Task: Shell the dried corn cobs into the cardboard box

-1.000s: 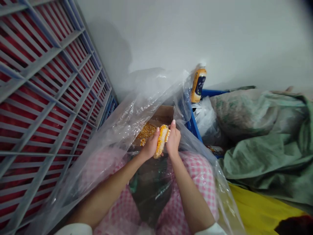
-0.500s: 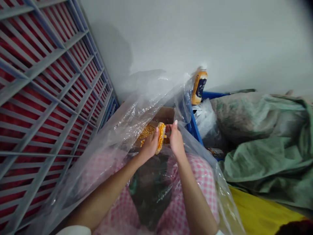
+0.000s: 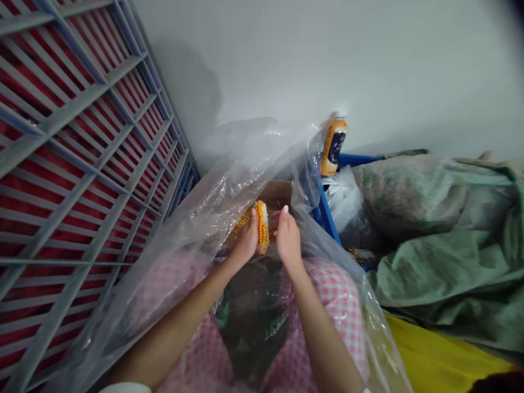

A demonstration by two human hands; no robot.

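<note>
My left hand [image 3: 245, 243] is wrapped round a corn cob [image 3: 261, 229] with yellow-orange kernels, held upright over a cardboard box [image 3: 278, 192]. My right hand [image 3: 287, 239] is curled against the cob's right side, thumb up at its top. A heap of loose kernels [image 3: 242, 221] lies in the box just behind the cob. A clear plastic sheet [image 3: 213, 218] drapes over my lap and around the box. My knees in pink checked fabric show under the plastic.
A grey metal grid with red behind it [image 3: 73, 158] fills the left. A blue crate edge [image 3: 325, 213] stands right of the box, an orange bottle [image 3: 333, 144] behind it by the white wall. Green sacks [image 3: 442, 234] and a yellow sheet [image 3: 434, 355] lie right.
Both hands and the cob have shifted slightly left and up towards the box. The cob has turned from slanted to nearly upright, and my right hand has come back against it.
</note>
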